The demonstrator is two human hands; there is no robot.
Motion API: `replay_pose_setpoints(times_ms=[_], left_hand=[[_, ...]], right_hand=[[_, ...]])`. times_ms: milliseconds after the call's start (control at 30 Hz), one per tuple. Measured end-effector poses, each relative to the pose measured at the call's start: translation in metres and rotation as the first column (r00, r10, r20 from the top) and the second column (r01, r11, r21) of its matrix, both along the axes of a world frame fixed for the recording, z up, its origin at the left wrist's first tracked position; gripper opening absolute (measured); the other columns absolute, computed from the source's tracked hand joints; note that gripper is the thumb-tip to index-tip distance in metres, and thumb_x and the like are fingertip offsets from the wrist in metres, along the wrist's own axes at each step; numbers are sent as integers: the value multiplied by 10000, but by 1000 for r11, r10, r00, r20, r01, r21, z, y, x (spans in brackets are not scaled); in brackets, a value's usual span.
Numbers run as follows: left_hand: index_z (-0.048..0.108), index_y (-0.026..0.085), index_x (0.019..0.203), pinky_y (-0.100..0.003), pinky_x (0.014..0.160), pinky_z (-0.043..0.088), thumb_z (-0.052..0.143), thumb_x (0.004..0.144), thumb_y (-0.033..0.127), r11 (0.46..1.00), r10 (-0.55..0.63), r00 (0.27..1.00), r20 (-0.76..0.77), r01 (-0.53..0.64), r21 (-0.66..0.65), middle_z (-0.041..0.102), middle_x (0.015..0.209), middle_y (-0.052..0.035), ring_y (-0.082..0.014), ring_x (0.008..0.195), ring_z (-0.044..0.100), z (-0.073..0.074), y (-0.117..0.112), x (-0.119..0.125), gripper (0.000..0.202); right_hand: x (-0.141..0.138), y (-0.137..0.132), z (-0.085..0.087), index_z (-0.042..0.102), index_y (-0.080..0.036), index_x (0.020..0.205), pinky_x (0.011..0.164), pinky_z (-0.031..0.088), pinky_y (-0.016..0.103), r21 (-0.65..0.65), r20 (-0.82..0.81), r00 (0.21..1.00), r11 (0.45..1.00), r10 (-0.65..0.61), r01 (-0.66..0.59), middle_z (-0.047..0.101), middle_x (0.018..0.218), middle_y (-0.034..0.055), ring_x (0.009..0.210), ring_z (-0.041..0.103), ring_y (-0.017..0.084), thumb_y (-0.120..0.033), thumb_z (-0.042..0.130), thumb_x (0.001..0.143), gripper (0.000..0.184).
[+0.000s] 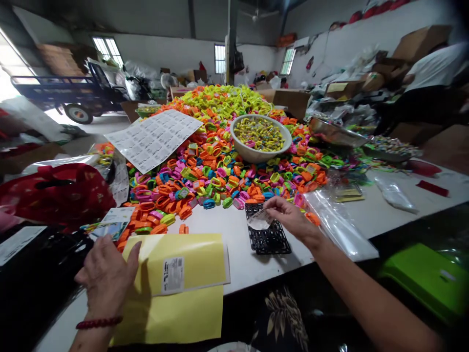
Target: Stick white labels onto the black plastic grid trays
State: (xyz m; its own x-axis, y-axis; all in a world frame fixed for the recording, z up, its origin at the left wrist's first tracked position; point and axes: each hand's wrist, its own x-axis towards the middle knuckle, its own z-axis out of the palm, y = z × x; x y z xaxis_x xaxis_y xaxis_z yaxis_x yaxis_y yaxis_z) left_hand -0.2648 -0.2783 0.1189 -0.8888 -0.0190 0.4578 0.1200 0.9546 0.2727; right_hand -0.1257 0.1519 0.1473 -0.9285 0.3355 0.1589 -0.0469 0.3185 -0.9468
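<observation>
My right hand (289, 217) pinches a small pale, see-through piece (260, 221), perhaps a sticker or a plastic packet. It is held over a black openwork plastic piece (271, 240) on the table. My left hand (108, 274), with a red bead bracelet at the wrist, has its thumb spread from the fingers. The fingertips are beside a printed card packet (116, 219); I cannot tell whether they touch it. Right of this hand, yellow sheets (190, 313) overhang the front edge, with a printed white label (173, 275) on top.
A big heap of colourful plastic toy watches (216, 181) covers the table's back. On it are a white bowl (252, 154) of small yellow pieces and a sticker sheet (154, 139). Clear bags (340, 225) lie right, a red bag (58, 193) left. A green stool (425, 281) stands below.
</observation>
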Motion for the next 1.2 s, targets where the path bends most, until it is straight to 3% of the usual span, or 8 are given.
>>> replay_pose_setpoints(times_ms=[100,233,367,467,600,800,1067,1200], left_hand=[[480,113,1304,-537,1058,376,437,926,508,953,-303,942,-147,301,-30,503,1390,-209,-359,1293,459,5,42,23,548],[546,157,1194,-467,992,456,487,943,332,748,-664,742,-95,660,-72,637,1206,-133,-274,1158,560,0,112,52,312],[559,175,1191,-458,972,476,448,942,215,593,-797,597,95,802,-66,614,1257,-110,-265,1176,529,-14,178,78,276],[525,169,1265,-486,1003,455,422,923,157,520,-826,518,220,852,-53,547,1363,-114,-285,1240,477,-25,216,88,357],[407,173,1410,-489,1060,414,362,932,137,491,-823,474,314,871,-26,414,1503,-112,-286,1336,395,-36,254,91,482],[377,151,1448,-512,1073,401,303,989,300,496,-817,463,343,869,8,359,1543,-117,-300,1371,358,-48,291,86,488],[392,158,1439,-534,1066,387,266,999,411,454,-824,433,366,891,-31,382,1535,-86,-308,1397,331,-70,312,84,524],[373,136,1440,-531,1076,368,218,1008,404,439,-837,436,330,896,-70,357,1546,-112,-268,1441,269,-80,315,86,531]], right_hand=[[-17,45,-8,595,-201,891,635,430,259,125,95,995,991,38,-50,578,777,-17,675,516,130,-319,567,790,157],[-41,73,-19,614,-194,842,601,403,251,223,210,976,969,60,-108,578,723,-15,633,493,130,-252,518,738,152],[-63,85,-31,634,-191,763,625,397,251,239,241,967,961,83,-142,615,749,-1,687,524,147,-178,522,656,156],[-74,92,-38,635,-188,739,664,411,253,228,251,960,957,121,-180,629,756,1,733,548,155,-163,511,626,170],[-79,96,-47,643,-186,767,640,418,245,198,251,951,952,181,-234,622,734,-8,701,548,145,-198,492,649,192],[-80,97,-60,663,-173,779,594,421,240,173,251,938,943,238,-286,632,722,-8,632,543,132,-249,512,691,190],[-83,95,-70,702,-175,768,686,483,275,264,263,938,918,226,-295,696,767,13,736,627,174,-223,556,734,158],[-81,92,-80,728,-192,780,873,465,366,385,229,962,893,151,-232,704,878,45,895,636,217,-212,592,765,138]])
